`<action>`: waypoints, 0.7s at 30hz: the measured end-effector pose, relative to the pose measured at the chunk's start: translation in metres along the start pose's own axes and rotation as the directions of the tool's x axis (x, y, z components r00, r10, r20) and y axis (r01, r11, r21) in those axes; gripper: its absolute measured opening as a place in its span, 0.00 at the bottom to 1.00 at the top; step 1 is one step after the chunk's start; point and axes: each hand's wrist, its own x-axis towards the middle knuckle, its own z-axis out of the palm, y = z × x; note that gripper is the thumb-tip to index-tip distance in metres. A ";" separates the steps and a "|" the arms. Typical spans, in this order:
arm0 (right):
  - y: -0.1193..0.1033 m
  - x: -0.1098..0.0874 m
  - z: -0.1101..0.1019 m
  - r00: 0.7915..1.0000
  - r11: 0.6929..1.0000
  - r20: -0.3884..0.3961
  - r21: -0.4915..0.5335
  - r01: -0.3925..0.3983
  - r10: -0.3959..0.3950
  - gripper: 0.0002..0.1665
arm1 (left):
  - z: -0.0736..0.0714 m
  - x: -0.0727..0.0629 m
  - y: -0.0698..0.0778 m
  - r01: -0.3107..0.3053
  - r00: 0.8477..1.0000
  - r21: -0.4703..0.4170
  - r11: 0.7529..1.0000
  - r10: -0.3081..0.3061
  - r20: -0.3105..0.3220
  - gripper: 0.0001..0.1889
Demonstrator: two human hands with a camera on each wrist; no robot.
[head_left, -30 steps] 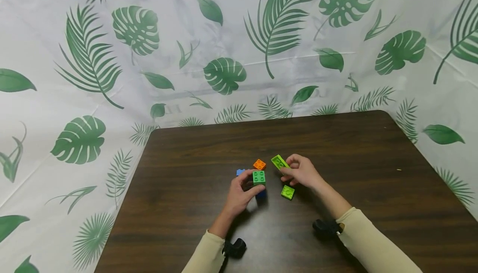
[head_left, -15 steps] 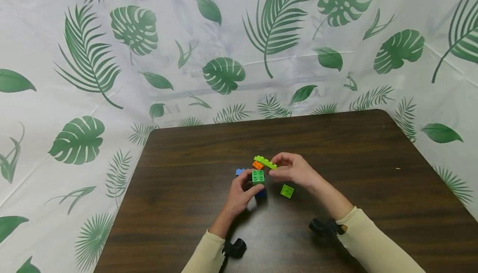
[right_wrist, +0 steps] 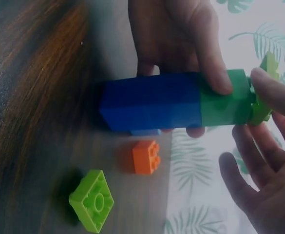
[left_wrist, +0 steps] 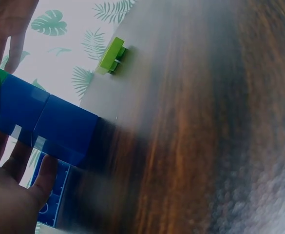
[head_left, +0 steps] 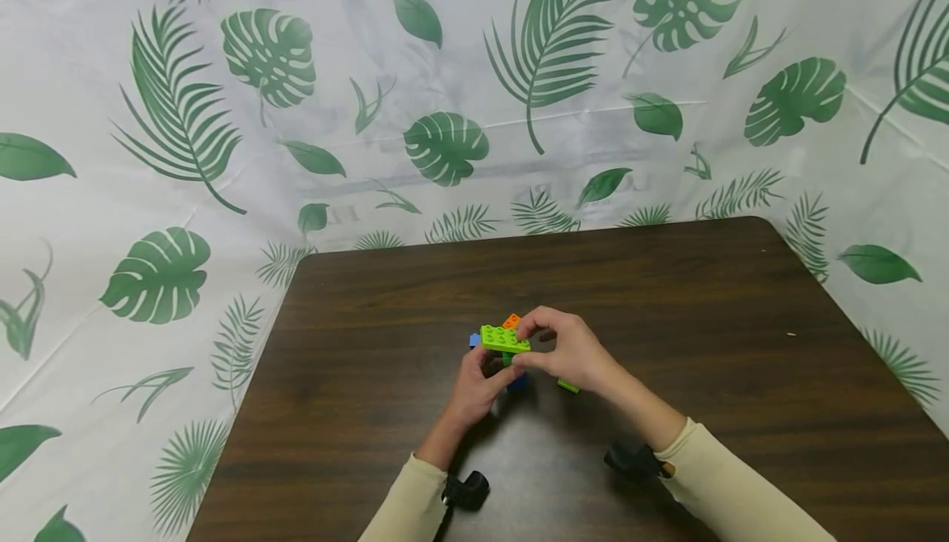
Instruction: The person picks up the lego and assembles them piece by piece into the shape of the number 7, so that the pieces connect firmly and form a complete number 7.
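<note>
A tower of blue bricks (right_wrist: pixel 152 100) with a green brick (right_wrist: pixel 225 100) on top stands upright on the table. My left hand (head_left: pixel 474 390) grips it from the left, thumb against the green brick in the right wrist view. Between thumb and fingers, my right hand (head_left: pixel 574 352) pinches a long lime-green building brick (head_left: pixel 500 337), studs up. That brick lies over the green brick's top, slightly tilted in the right wrist view; whether it is pressed on, I cannot tell. In the head view the hands and the lime brick hide most of the tower.
Behind the tower sit an orange brick (right_wrist: pixel 144 158) and a lighter blue brick (head_left: pixel 474 340). A small lime-green brick (right_wrist: pixel 91 200) lies hollow side up to the right. They share a dark wood table (head_left: pixel 356 410) backed by a leaf-print sheet (head_left: pixel 334 56).
My right hand has moved left with the long lime brick, turning it studs up and bringing it over the tower. The left hand has kept its place on the tower.
</note>
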 end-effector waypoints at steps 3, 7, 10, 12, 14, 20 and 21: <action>0.000 0.000 0.002 0.999 0.998 -0.001 -0.042 0.039 -0.039 0.18 | 0.000 -0.001 0.005 -0.013 1.000 -0.004 1.000 0.013 0.003 0.17; 0.001 0.001 0.005 0.998 0.995 -0.002 -0.069 0.068 -0.068 0.19 | 0.001 -0.004 0.026 -0.007 1.000 0.002 1.000 0.007 0.001 0.16; 0.001 0.000 0.006 0.996 0.994 -0.006 -0.074 0.084 -0.084 0.19 | 0.002 -0.006 0.037 -0.009 1.000 0.014 1.000 0.009 -0.004 0.15; 0.001 0.000 0.006 0.995 0.992 -0.009 -0.082 0.095 -0.096 0.19 | 0.002 -0.006 0.037 -0.020 1.000 0.015 1.000 0.020 -0.003 0.15; 0.001 0.000 0.006 0.995 0.991 -0.005 -0.087 0.102 -0.103 0.18 | 0.002 -0.005 0.037 -0.027 1.000 0.013 1.000 0.027 -0.001 0.15; -0.001 -0.001 0.000 0.995 0.989 0.055 -0.113 0.092 -0.086 0.16 | 0.002 -0.005 0.038 0.001 1.000 -0.001 1.000 -0.001 0.014 0.15; -0.001 -0.001 -0.001 0.995 0.989 0.068 -0.118 0.086 -0.079 0.15 | 0.002 -0.005 0.038 0.005 1.000 -0.004 1.000 -0.005 0.016 0.15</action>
